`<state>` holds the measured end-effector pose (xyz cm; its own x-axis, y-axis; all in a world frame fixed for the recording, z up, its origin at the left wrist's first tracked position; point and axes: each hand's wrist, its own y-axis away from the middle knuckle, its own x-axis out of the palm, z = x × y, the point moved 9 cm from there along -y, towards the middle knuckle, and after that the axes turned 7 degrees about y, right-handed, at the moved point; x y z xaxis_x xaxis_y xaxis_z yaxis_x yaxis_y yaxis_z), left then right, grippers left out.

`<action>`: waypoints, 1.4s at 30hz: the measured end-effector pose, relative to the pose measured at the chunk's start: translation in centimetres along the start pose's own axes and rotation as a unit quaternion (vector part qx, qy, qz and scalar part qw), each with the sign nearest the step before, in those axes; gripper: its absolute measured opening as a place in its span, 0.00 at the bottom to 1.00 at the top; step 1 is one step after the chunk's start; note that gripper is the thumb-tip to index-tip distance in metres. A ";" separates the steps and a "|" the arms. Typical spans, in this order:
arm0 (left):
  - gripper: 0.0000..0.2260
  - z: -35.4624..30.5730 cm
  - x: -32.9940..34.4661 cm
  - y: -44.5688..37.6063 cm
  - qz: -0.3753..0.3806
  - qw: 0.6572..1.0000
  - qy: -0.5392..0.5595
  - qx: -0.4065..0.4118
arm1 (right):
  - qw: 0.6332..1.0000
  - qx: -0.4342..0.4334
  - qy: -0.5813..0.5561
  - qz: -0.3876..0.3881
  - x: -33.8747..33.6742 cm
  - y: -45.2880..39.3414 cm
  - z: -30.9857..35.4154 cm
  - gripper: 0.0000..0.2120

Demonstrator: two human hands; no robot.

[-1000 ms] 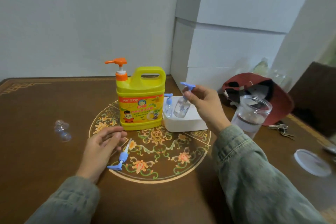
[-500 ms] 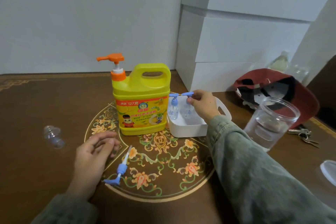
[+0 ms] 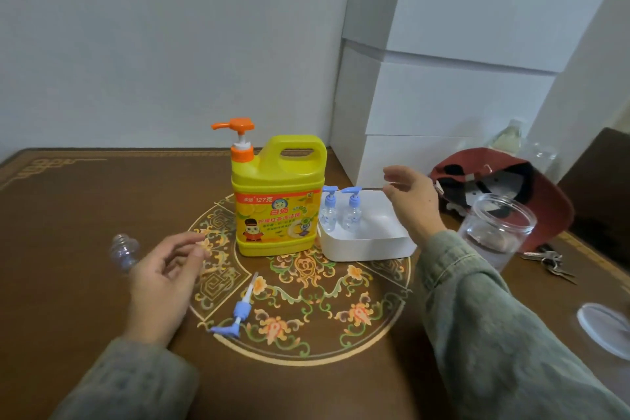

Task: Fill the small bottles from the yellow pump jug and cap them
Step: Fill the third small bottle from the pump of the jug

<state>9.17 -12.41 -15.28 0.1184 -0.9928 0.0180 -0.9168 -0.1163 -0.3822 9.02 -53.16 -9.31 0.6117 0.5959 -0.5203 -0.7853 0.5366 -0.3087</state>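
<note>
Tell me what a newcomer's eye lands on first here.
The yellow jug with its orange pump stands mid-table on the floral inlay. Right of it, two capped small bottles stand upright in a white tray. A loose blue pump cap lies in front, an uncapped bottle at far left.

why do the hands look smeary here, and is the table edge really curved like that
Head view: both the left hand and right hand show motion blur at the fingertips; the yellow jug stays sharp; the wide-angle lens bows the table border and the white boxes.
</note>
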 end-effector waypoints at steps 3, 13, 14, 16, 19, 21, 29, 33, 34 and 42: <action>0.10 -1.4 -5.7 -0.9 -0.118 0.991 -0.036 0.053 | 0.999 -0.023 -0.020 -0.030 -0.9 3.6 1.9 0.15; 0.34 5.9 -12.8 -2.2 -0.125 0.970 -0.194 -0.079 | 0.982 -0.110 -0.060 0.143 10.5 16.2 9.5 0.12; 0.36 6.4 -12.3 -2.5 -0.107 0.970 -0.196 -0.095 | 0.979 -0.121 -0.053 0.153 11.5 16.7 9.9 0.12; 0.35 7.3 -11.8 -3.0 -0.085 0.971 -0.197 -0.104 | 0.975 -0.136 -0.049 0.171 13.1 17.5 10.4 0.12; 0.31 7.5 -11.7 -3.6 -0.073 0.970 -0.209 -0.106 | 0.970 -0.144 -0.052 0.190 14.5 18.2 11.2 0.11; 0.29 7.4 -11.3 -3.9 -0.067 0.970 -0.209 -0.103 | 0.968 -0.147 -0.052 0.197 15.2 18.3 11.5 0.11; 0.17 1.3 -8.8 -5.0 -0.066 0.982 -0.171 -0.050 | 0.965 -0.213 -0.055 0.145 12.5 15.8 15.2 0.12; 0.18 -3.6 -4.6 -7.0 -0.012 0.987 -0.161 0.000 | 0.956 -0.284 -0.038 0.069 9.9 11.7 20.0 0.12; 0.18 -4.4 -3.7 -7.4 -0.002 0.986 -0.164 0.011 | 0.951 -0.305 -0.027 0.047 9.3 11.2 21.2 0.12; 0.19 -9.3 1.7 -11.2 0.074 0.963 -0.247 0.082 | 0.911 -0.394 0.120 0.009 10.6 6.9 24.8 0.16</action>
<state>16.13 -13.02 -2.39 0.1961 -0.8582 -0.4743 -0.8696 0.0713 -0.4886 12.44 -28.30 2.82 0.6343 0.4013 -0.6607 -0.6773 -0.1236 -0.7253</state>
